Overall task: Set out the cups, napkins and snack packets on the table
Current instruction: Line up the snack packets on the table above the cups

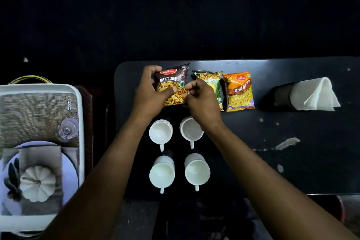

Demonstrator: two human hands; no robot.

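Head view: my left hand (149, 91) grips the Mixture packet (172, 84) by its left edge, fingers curled over the top corner, thumb across the front. My right hand (201, 99) pinches the same packet at its right edge, fingers bunched. The packet sits at the far-left end of the dark counter (292, 161); can't tell if it's resting flat or slightly lifted.

Just right of it is the green packet (213, 82), partly hidden behind my right hand. Next right, the orange Bhujia Sev packet (239, 92), lying flat and close beside the green one. All three in one row along the far side.

Napkins (315, 94): white folded stack in a dark holder (282, 95), well right of the packets.

Four white cups in a 2x2 grid nearer me, handles toward me: far-left cup (160, 132), far-right cup (191, 129) partly under my right wrist, near-left cup (162, 173), near-right cup (197, 170).

Off to the left, a white tray (80, 103) holds a woven mat, a glass (68, 128) and a white pumpkin (38, 183) on a plate.
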